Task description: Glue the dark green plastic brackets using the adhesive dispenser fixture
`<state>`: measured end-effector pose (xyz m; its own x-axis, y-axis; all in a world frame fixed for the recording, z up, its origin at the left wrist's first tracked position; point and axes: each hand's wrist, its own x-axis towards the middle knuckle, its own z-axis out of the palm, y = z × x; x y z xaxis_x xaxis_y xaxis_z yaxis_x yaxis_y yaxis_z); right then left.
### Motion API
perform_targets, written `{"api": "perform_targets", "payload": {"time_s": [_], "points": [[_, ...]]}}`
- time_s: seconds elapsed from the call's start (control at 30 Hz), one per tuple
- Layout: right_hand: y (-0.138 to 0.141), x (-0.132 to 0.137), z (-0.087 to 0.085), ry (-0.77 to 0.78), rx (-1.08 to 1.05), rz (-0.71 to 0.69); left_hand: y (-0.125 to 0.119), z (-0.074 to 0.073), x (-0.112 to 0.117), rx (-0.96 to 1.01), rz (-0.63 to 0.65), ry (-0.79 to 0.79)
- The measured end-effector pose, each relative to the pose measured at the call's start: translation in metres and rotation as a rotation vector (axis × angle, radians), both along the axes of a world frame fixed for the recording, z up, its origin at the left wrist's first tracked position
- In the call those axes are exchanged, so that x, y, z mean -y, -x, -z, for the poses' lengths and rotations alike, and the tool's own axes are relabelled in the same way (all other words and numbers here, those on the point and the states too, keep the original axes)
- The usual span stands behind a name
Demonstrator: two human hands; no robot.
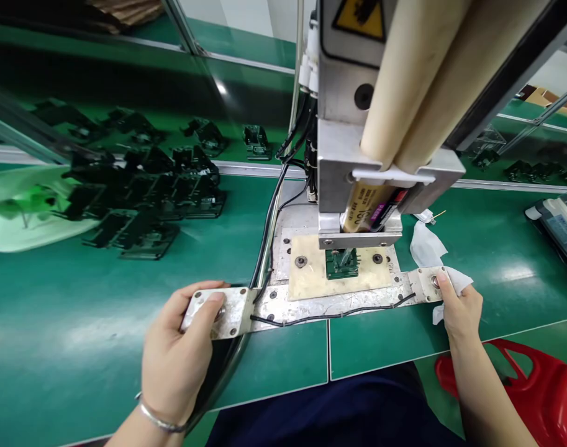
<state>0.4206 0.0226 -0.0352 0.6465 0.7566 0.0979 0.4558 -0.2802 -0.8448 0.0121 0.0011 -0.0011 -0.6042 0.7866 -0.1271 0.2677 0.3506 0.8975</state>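
A metal press machine (358, 143) stands on the green table, its head lowered over a small green part (341, 263) seated on a beige fixture plate (311, 273). My left hand (178, 354) grips the left metal button plate (218, 310), thumb pressing its button. My right hand (455, 304) presses a finger on the button of the right plate (427, 282) while holding a white tissue (460, 280). A black cable (330, 315) runs along the base between both plates.
Several black plastic parts (148, 192) lie in a heap at the left, more on the far belt. Crumpled white tissue (425, 245) lies right of the machine. A red plastic stool (539, 385) is at the lower right, a device (562, 230) at the right edge.
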Motion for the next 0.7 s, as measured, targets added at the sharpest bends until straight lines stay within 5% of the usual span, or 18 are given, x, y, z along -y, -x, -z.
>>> {"api": "perform_targets", "payload": {"time_s": [0.7], "points": [[0.0068, 0.0016, -0.0021, 0.012, -0.036, -0.054, 0.0006, -0.0067, -0.0035, -0.005, -0.006, 0.045]]}}
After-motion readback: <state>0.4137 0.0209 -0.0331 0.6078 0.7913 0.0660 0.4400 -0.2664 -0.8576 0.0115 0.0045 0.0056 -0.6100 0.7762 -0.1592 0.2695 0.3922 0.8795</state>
